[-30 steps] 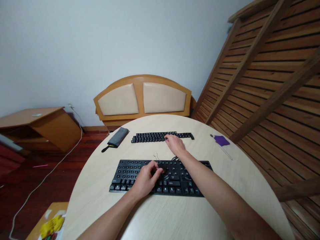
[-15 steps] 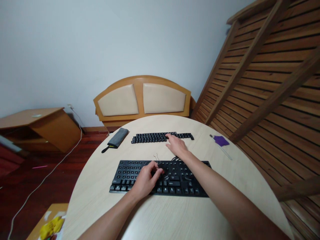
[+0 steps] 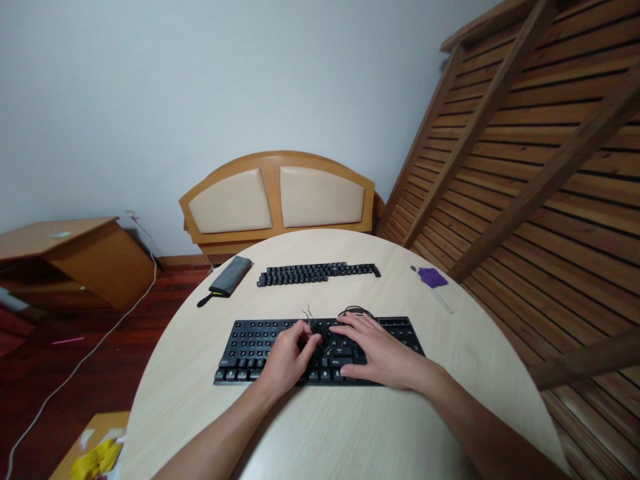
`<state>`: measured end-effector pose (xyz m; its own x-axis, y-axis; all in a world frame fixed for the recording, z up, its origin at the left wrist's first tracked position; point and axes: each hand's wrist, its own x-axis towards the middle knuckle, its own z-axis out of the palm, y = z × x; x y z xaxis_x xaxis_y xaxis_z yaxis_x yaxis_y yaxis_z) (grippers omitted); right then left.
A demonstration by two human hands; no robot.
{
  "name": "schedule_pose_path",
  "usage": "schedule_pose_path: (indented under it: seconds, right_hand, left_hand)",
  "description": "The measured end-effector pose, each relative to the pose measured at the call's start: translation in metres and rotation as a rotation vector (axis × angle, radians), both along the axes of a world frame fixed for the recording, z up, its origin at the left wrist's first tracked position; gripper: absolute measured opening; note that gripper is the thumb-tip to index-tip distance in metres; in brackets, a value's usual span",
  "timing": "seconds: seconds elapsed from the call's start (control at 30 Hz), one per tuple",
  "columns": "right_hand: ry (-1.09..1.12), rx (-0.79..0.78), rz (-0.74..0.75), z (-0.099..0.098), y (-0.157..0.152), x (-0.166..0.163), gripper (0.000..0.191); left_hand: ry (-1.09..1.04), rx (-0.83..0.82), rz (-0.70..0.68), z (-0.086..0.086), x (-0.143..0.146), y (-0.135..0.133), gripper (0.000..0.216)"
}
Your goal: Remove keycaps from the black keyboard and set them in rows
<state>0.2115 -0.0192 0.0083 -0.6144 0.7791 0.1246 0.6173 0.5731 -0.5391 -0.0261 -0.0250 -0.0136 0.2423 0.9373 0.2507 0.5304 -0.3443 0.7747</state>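
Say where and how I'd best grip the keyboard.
Probably by its left end and right end, one hand from each side: the keyboard is long, lies flat and shows both ends, though the right hand and wrist hide one near corner. Avoid the far edge, where the cable lies. The left hand pinches a wire tool it should first put down.

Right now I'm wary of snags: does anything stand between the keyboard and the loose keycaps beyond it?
Yes: a black cable loops behind the keyboard by the right hand; wire prongs at the left hand jut there.
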Motion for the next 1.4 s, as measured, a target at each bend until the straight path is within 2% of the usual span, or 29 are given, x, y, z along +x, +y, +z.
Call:
schedule_pose_path:
  seconds: [0.13,0.47,0.6,0.73,0.93,1.2,1.4]
  right_hand:
    - [-0.004,-0.026,-0.026,-0.009,-0.007,-0.007,0.06]
    - [0.035,0.055,-0.075,-0.017,-0.011,-0.025,0.04]
    - [0.054,0.069,-0.083,-0.017,-0.011,-0.025,0.036]
    - [0.052,0.083,-0.082,-0.018,-0.011,-0.025,0.036]
    - [0.058,0.107,-0.064,-0.017,-0.011,-0.024,0.032]
    - [0.16,0.15,-0.119,-0.02,-0.011,-0.03,0.014]
    - [0.181,0.161,-0.113,-0.026,-0.012,-0.031,0.011]
  left_hand:
    - [0.047,0.034,0.012,0.002,0.003,-0.005,0.02]
    - [0.037,0.086,0.003,0.007,0.003,-0.008,0.019]
    - [-0.041,0.038,-0.037,0.005,0.003,-0.007,0.013]
    - [-0.113,-0.056,-0.064,0.004,0.002,-0.005,0.025]
    - [-0.194,-0.169,-0.143,0.006,0.002,-0.003,0.029]
    - [-0.311,-0.246,-0.157,0.001,0.0,-0.001,0.03]
    - [-0.417,-0.314,-0.16,-0.003,0.001,0.0,0.033]
